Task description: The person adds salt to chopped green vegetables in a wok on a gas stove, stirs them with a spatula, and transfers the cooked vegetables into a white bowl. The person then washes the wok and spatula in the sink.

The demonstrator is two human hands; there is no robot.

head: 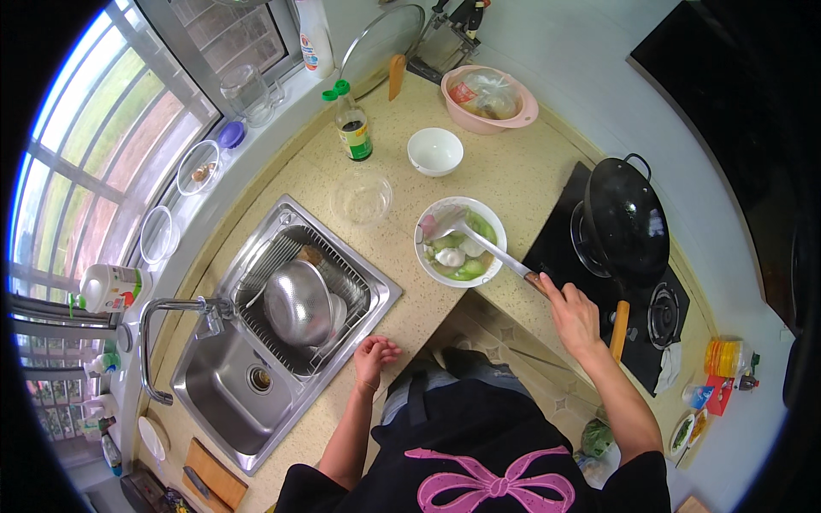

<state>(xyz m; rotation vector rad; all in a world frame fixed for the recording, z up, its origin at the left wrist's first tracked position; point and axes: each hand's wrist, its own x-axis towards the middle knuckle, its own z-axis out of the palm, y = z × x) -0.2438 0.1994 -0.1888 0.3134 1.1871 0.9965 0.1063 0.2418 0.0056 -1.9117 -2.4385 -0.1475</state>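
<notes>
My right hand [573, 315] grips the wooden handle of a metal wok spatula [490, 247]. Its blade rests over the left side of a white bowl [499, 269], which holds pale green vegetable pieces [476, 269] and a whitish poached egg [450, 257] in broth. Beside the sink's right rim, my left hand [377, 359] hovers near the counter edge, fingers loosely curled and holding nothing. An empty white bowl [435, 152] stands behind the full one. To its left sits a clear plastic bowl [362, 199].
A black wok [625, 224] tilts on the gas hob [564, 247] at right. The steel sink [218, 397] at left holds a colander [298, 301] in a rack. Farther back are a soy sauce bottle [354, 131] and a pink basin [484, 122]. A knife [200, 482] lies on a cutting board [221, 471].
</notes>
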